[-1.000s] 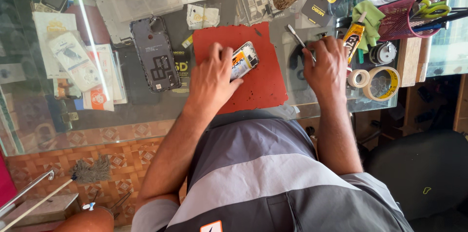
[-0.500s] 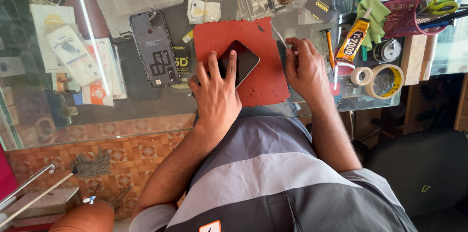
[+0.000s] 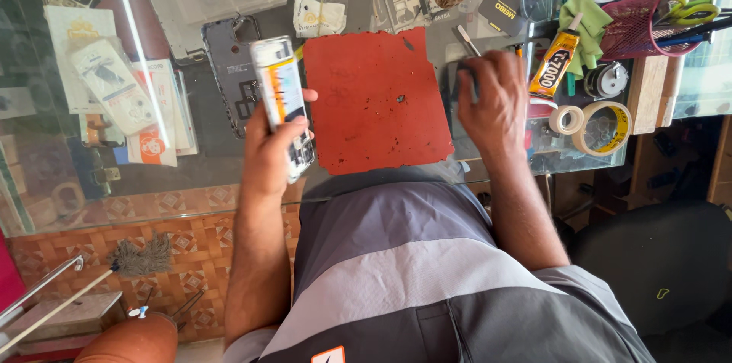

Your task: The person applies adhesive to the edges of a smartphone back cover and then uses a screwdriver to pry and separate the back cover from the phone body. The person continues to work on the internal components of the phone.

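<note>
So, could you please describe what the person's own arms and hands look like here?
Both forearms are bare, with no long sleeves, gloves, watch or rings visible. The left hand and right hand show bare fingers. The person wears a short-sleeved shirt in dark grey with a lighter grey band across it and a small orange patch at the lower edge.

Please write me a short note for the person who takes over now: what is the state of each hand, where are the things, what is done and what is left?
Left hand: grips a phone by its edges, held above the glass table, just left of the red mat.
Right hand: on the table right of the mat, fingers curled over a small dark thing; whether it grips is unclear.
Nearby: grey phone back frame left of the phone, glue tube and tape rolls to the right.
Done: the phone is off the mat, which holds only small specks.
Left: the phone is not set down.
</note>
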